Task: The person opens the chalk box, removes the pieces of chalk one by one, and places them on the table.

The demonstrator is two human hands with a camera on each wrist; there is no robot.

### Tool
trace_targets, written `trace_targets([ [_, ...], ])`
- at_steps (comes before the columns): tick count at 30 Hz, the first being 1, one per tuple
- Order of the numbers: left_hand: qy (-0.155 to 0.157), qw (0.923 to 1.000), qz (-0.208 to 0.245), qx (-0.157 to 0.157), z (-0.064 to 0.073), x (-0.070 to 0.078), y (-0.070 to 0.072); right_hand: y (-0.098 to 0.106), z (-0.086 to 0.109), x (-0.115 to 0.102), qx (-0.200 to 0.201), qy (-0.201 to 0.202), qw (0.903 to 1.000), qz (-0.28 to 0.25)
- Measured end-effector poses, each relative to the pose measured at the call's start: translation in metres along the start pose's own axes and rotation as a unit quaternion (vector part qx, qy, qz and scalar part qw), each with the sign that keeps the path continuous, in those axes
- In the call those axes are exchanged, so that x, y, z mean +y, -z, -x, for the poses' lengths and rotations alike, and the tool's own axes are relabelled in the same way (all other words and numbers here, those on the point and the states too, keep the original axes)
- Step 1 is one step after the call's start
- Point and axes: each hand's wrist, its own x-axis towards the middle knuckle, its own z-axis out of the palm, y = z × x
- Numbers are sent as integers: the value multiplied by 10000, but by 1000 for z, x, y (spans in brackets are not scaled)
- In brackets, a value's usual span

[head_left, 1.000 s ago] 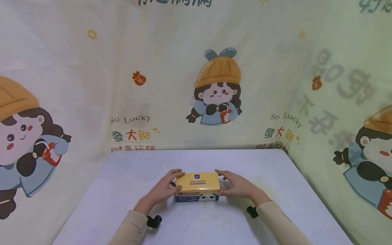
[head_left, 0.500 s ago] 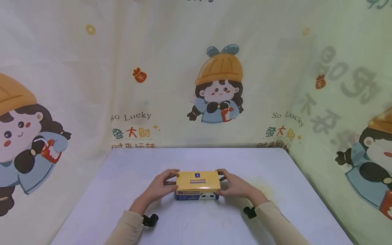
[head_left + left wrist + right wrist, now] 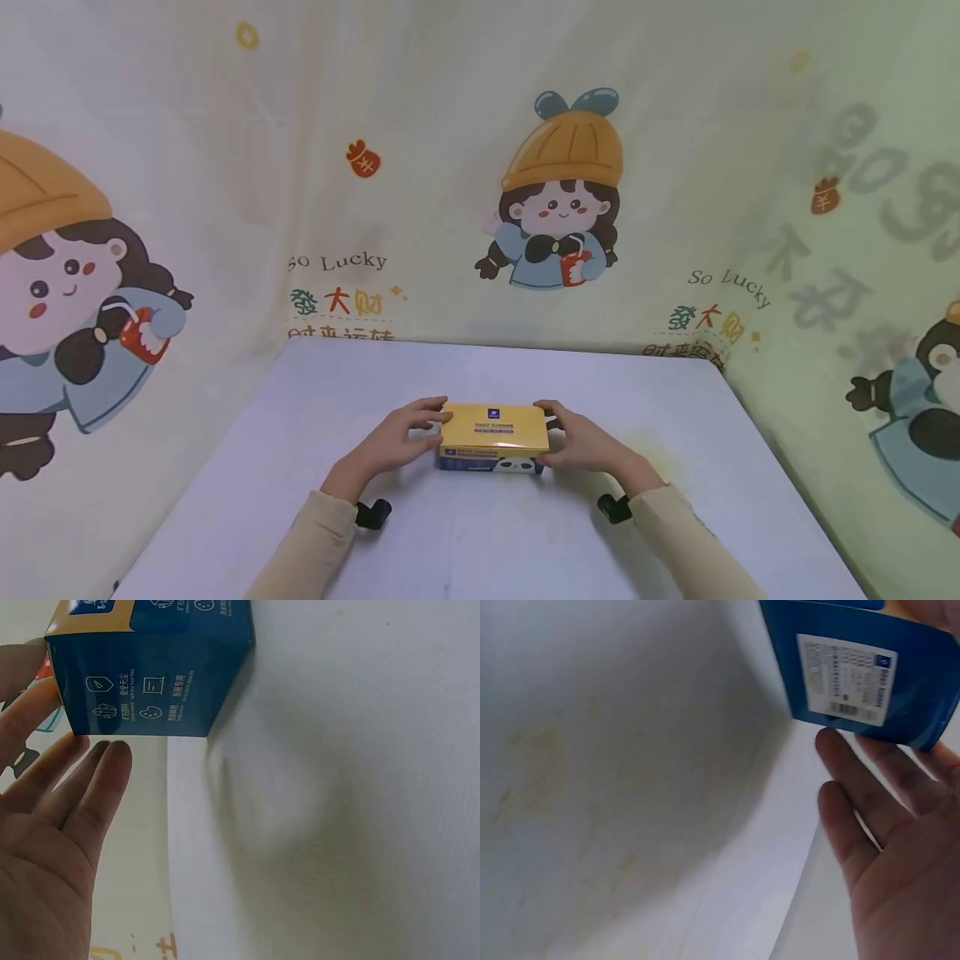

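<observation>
A yellow and blue cardboard box (image 3: 495, 429) with a panda printed on its front sits on the white table. My left hand (image 3: 401, 437) holds its left end, thumb at the near corner and a finger over the top edge. My right hand (image 3: 588, 442) grips the right end between thumb and index finger. In the left wrist view, the blue end of the box (image 3: 142, 686) shows white print, and the lower fingers (image 3: 109, 776) stretch out below its edge. The right wrist view has a white label (image 3: 847, 679) on the other end, with several fingertips close to that edge.
The white table (image 3: 480, 533) runs back to a pale cloth backdrop (image 3: 435, 200) printed with cartoon figures and lettering. Cloth also hangs at both sides. A small black wrist device (image 3: 372, 514) sits under the left wrist, another (image 3: 615, 508) under the right.
The head view has shifted, moving the backdrop and table upward in the picture. My left fingers have shifted slightly at the box's end. The box shows no clear movement on the table.
</observation>
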Motion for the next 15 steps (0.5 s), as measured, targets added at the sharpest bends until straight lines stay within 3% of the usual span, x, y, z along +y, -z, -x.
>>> trace_targets([
  [7, 112, 9993, 317, -171, -4, 0, 2, -6, -4, -3, 139, -217, 9990, -352],
  [11, 47, 9981, 615, -81, -6, -1, -2, -11, -3, -4, 258, -292, 9981, -477],
  [15, 323, 9946, 980, 71, -8, -2, -7, -13, -1, -6, 325, -294, 9977, -526],
])
